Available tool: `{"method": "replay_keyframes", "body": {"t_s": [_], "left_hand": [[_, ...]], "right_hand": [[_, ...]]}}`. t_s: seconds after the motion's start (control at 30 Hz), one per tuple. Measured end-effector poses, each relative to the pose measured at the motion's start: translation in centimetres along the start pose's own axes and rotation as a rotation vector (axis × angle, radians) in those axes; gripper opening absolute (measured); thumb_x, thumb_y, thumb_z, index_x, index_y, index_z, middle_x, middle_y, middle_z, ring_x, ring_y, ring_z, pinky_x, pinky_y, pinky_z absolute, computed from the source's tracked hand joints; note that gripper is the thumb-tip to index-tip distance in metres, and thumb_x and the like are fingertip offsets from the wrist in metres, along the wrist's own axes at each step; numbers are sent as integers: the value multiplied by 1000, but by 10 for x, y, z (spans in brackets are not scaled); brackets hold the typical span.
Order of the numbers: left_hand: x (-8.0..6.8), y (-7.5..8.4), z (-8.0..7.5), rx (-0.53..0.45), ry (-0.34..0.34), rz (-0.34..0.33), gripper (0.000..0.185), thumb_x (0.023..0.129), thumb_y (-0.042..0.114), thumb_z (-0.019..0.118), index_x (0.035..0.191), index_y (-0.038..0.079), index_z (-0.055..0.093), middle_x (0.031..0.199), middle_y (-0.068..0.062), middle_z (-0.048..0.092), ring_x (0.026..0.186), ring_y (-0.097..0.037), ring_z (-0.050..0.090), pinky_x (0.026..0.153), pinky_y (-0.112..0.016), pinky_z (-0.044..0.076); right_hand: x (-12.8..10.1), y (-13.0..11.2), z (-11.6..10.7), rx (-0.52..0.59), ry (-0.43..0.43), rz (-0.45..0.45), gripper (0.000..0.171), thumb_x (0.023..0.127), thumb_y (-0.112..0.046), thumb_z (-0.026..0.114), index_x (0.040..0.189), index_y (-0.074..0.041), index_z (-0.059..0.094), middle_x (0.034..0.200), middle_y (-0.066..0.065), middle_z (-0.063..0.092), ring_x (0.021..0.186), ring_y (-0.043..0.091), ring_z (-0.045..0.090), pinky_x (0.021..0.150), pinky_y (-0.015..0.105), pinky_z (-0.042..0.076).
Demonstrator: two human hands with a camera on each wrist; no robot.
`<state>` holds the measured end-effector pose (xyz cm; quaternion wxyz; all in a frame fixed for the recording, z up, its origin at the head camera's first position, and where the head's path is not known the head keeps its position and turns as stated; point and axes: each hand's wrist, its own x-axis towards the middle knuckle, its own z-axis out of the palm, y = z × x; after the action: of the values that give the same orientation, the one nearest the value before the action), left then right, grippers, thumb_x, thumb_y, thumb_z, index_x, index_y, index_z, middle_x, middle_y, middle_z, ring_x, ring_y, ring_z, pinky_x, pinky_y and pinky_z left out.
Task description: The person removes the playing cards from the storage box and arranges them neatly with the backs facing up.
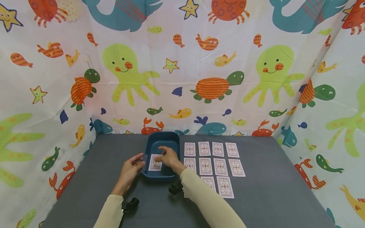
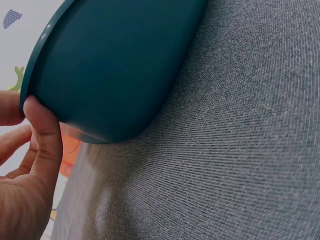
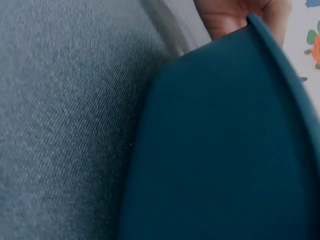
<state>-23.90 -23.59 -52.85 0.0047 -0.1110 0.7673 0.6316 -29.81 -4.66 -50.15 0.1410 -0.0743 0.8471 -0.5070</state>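
A dark blue plastic tray (image 1: 161, 179) stands on the grey table, left of the laid-out cards. My left hand (image 1: 129, 172) pinches its left rim between thumb and fingers; in the left wrist view the thumb (image 2: 45, 130) presses the rim's outer side. Inside the tray lies a patterned playing card (image 1: 154, 164), back up. Over it my right hand (image 1: 170, 158) reaches in from the right, index finger and thumb spread apart, the thumb overlapping the card's right part. The right wrist view shows the tray's outer wall (image 3: 220, 140) and part of the left hand (image 3: 225, 17); the right hand is hidden there.
Right of the tray, several face-down cards (image 1: 206, 166) lie in rows on the grey table (image 1: 268, 177). The right forearm covers part of the nearest row. A white curtain (image 1: 176, 110) with sea animals stands behind and along both sides.
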Motion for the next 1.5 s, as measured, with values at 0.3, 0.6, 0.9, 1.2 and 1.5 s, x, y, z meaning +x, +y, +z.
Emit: {"method": "replay_keyframes", "body": {"t_s": [0.3, 0.6, 0.9, 1.2, 1.5], "left_hand": [[0, 1, 2, -14, -2, 8, 45, 95, 11, 61, 140, 15, 53, 135, -13, 53, 107, -22, 58, 76, -28, 50], [0, 3, 0, -20, 0, 2, 46, 95, 11, 61, 141, 15, 53, 136, -12, 53, 105, -18, 58, 76, -27, 50], [0, 4, 2, -19, -14, 24, 47, 95, 11, 61, 141, 12, 52, 137, -15, 53, 104, -17, 59, 75, -27, 50], [-1, 2, 1, -6, -1, 6, 46, 96, 13, 61, 141, 16, 53, 137, -12, 53, 111, -22, 57, 78, -28, 50], [-2, -1, 1, 2, 11, 10, 46, 96, 12, 61, 141, 15, 53, 136, -12, 53, 106, -21, 58, 77, -28, 50]], "right_hand": [[5, 2, 3, -77, 5, 25, 61, 78, -21, 83, 134, -15, 60, 103, 7, 63, 90, 20, 55, 84, 37, 49], [9, 3, 6, -188, 12, 32, 63, 76, -22, 85, 134, -14, 61, 120, 12, 67, 107, 25, 60, 99, 43, 47], [8, 6, 5, -271, 22, 29, 67, 71, -23, 88, 133, -14, 62, 133, 13, 62, 123, 29, 55, 106, 46, 42], [9, 9, 10, -387, 7, -37, 75, 63, -21, 92, 131, -13, 63, 131, 16, 61, 123, 32, 54, 106, 47, 42], [14, 12, 15, -441, 14, -14, 77, 62, -22, 93, 131, -12, 60, 124, 14, 61, 111, 28, 55, 102, 45, 44]]}}
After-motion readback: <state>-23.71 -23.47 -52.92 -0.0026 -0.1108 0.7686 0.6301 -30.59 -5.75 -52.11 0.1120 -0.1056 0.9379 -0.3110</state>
